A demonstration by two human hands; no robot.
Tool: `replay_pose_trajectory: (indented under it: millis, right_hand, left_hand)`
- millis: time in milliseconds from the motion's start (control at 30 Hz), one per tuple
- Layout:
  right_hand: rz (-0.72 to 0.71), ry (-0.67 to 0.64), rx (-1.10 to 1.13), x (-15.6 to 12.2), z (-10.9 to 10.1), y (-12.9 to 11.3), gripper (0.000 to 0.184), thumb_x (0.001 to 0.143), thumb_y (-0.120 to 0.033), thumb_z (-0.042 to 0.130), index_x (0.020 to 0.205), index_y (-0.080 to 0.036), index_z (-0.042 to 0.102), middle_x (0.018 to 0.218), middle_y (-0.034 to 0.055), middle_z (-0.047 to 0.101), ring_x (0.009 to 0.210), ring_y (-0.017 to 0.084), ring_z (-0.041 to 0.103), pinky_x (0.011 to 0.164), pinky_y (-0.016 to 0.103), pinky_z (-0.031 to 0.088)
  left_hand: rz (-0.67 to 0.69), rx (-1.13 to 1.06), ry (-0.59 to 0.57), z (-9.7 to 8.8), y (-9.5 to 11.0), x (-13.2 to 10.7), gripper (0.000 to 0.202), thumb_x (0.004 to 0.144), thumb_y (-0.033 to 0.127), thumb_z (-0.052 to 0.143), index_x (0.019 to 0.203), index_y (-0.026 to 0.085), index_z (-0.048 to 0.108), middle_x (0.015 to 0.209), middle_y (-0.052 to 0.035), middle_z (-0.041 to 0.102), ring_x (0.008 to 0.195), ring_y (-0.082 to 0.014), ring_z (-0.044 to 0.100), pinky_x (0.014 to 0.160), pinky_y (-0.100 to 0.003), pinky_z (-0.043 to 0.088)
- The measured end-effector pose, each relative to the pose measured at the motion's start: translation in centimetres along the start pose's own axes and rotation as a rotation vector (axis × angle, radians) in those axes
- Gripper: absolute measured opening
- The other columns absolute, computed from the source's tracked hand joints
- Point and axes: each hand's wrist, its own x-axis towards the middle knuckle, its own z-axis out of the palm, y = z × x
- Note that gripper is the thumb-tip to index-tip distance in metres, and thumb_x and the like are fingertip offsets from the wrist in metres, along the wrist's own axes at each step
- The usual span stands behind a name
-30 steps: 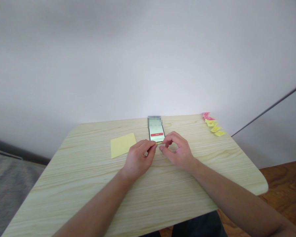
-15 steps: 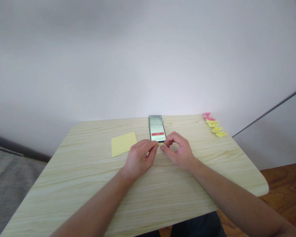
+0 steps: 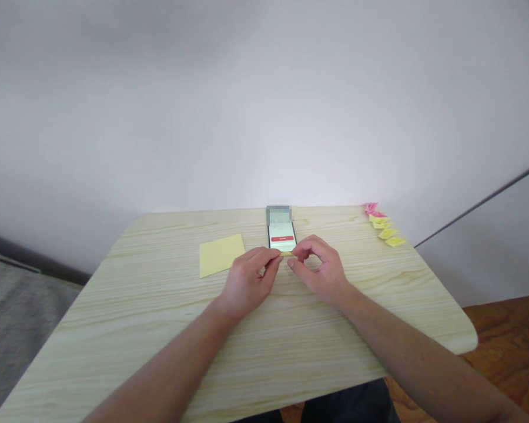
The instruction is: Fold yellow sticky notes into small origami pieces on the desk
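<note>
A small piece of folded yellow paper point(image 3: 286, 254) is between my hands, just in front of the phone point(image 3: 282, 238). My left hand point(image 3: 252, 276) pinches its left end between thumb and fingertips. On the other end, the fingertips of my right hand point(image 3: 320, 267) are at the paper, with the thumb bent in below. Most of the paper is hidden by my fingers, so its folded shape is hard to make out. Left of my left hand lies a flat yellow sheet of paper point(image 3: 220, 255).
Along the right back edge of the wooden table point(image 3: 158, 329) sit pink folded paper point(image 3: 372, 209) and several yellow folded paper pieces point(image 3: 387, 233) in a row. A white wall point(image 3: 247, 117) rises behind the table. The phone's screen is lit, its top part pixelated.
The yellow paper has tilted a little between my fingers and shows slightly more of its face. My hands have barely moved; the view has shifted slightly.
</note>
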Motion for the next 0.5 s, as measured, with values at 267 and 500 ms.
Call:
replay_pose_trajectory:
  millis: [267, 500]
  right_hand:
    - [-0.034, 0.005, 0.004, 0.05, -0.11, -0.05, 0.023, 0.083, -0.017, 0.071, 0.105, -0.024, 0.068, 0.093, 0.0021, 0.063, 0.076, 0.015, 0.063, 0.075, 0.035, 0.052]
    - [-0.040, 0.000, -0.016, 0.02, -0.09, 0.05, 0.023, 0.084, -0.018, 0.070, 0.106, -0.025, 0.068, 0.092, 0.0023, 0.064, 0.078, 0.016, 0.064, 0.076, 0.036, 0.052]
  left_hand:
    - [-0.013, -0.002, 0.016, 0.16, -0.11, -0.08, 0.008, 0.095, 0.022, 0.062, 0.099, 0.021, 0.068, 0.083, -0.0027, 0.071, 0.074, -0.0146, 0.065, 0.070, -0.028, 0.050]
    - [-0.058, -0.017, 0.025, 0.04, 0.02, 0.08, 0.007, 0.094, 0.023, 0.063, 0.096, 0.020, 0.069, 0.081, -0.0021, 0.071, 0.072, -0.0141, 0.064, 0.066, -0.026, 0.050]
